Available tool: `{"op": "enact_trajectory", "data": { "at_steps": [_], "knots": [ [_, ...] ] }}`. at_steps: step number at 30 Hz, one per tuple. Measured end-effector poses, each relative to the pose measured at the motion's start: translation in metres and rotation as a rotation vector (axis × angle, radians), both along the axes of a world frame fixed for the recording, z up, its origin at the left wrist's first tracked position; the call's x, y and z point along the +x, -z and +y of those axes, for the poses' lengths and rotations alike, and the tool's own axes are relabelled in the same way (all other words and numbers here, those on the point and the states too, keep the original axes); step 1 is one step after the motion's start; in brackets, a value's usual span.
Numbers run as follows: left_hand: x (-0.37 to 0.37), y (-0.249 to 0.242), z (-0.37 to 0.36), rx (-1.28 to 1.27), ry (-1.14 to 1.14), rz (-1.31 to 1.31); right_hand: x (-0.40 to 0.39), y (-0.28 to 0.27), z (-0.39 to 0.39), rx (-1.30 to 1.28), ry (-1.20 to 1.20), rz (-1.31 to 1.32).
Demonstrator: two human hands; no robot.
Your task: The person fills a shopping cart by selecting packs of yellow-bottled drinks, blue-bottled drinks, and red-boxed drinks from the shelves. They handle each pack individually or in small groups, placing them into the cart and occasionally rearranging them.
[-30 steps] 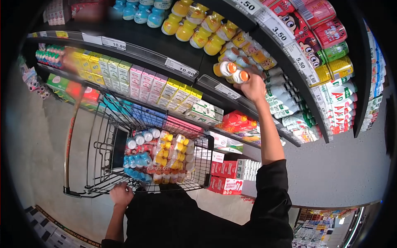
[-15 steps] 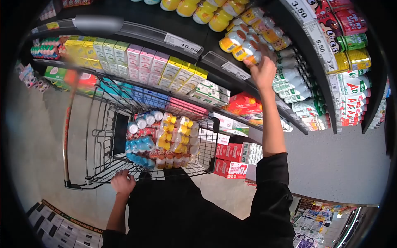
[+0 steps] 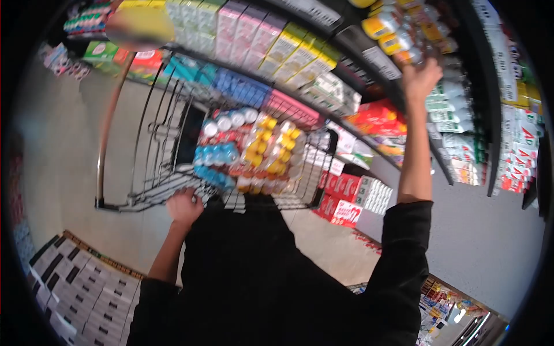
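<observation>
My right hand reaches up to the shelf, its fingers closed around the near end of a pack of small orange-and-white drink bottles. Blur and the hand itself hide part of the fingertips. Beside that pack, white-and-green bottles lie in a row. My left hand is low at the near side of the shopping cart, fingers curled; whether they grip the wire cannot be made out. Inside the cart are bottle packs with yellow caps, blue bottles and white-capped bottles.
Drink cartons line the shelf behind the cart, with red packs lower down. Red boxes stand on the floor past the cart's right end. Stacked pale boxes are at the lower left. A shelf upright rises at the right.
The view has shifted and tilted, so cart and shelves appear displaced. My right hand stays at the same bottles. My left hand remains curled at the cart's near side.
</observation>
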State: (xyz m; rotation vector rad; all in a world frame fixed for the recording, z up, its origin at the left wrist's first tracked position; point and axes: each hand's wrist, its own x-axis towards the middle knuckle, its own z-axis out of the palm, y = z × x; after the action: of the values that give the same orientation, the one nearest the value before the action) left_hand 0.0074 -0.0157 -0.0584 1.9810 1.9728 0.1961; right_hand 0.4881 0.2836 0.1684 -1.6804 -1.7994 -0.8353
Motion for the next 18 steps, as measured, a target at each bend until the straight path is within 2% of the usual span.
{"op": "enact_trajectory", "data": {
  "at_steps": [1, 2, 4, 6, 7, 8, 9, 10, 11, 12, 14, 15, 17, 18],
  "knots": [
    [0.005, -0.001, 0.004, -0.012, -0.008, 0.009, 0.003, -0.001, -0.003, -0.023, 0.083, 0.017],
    [0.009, -0.003, 0.008, -0.024, -0.015, 0.017, -0.012, -0.010, -0.013, 0.003, 0.016, 0.024],
    [0.013, 0.000, 0.017, -0.008, -0.024, 0.006, -0.051, -0.021, -0.040, 0.279, -0.177, 0.071],
    [0.015, -0.001, 0.009, -0.023, -0.032, -0.001, -0.081, 0.006, -0.084, 0.275, -0.227, 0.218],
    [0.015, -0.004, 0.014, -0.071, -0.026, 0.026, -0.101, 0.030, -0.105, 0.197, -0.335, 0.619],
    [0.015, -0.008, 0.017, -0.119, -0.020, 0.054, -0.099, 0.053, -0.125, 0.062, -0.280, 0.368],
    [0.014, -0.010, 0.017, -0.121, -0.017, 0.063, -0.113, 0.086, -0.147, -0.042, -0.153, 0.473],
    [0.012, -0.011, 0.018, -0.130, -0.008, 0.077, -0.122, 0.114, -0.166, -0.197, -0.220, 0.586],
    [0.010, -0.012, 0.018, -0.133, -0.004, 0.072, -0.114, 0.174, -0.187, -0.345, -0.147, 0.743],
    [0.010, -0.011, 0.019, -0.137, 0.000, 0.067, -0.128, 0.203, -0.207, -0.435, 0.096, 0.979],
    [0.012, -0.014, 0.021, -0.170, 0.020, 0.095, -0.117, 0.299, -0.247, -0.541, 0.281, 0.965],
    [0.009, -0.017, 0.022, -0.167, 0.017, 0.095, -0.119, 0.323, -0.256, -0.549, 0.292, 0.985],
    [0.008, -0.018, 0.024, -0.144, 0.007, 0.080, -0.122, 0.354, -0.261, -0.745, 0.360, 1.353],
    [0.009, -0.020, 0.025, -0.160, 0.029, 0.107, -0.127, 0.350, -0.257, -0.751, 0.381, 1.386]
  ]
}}
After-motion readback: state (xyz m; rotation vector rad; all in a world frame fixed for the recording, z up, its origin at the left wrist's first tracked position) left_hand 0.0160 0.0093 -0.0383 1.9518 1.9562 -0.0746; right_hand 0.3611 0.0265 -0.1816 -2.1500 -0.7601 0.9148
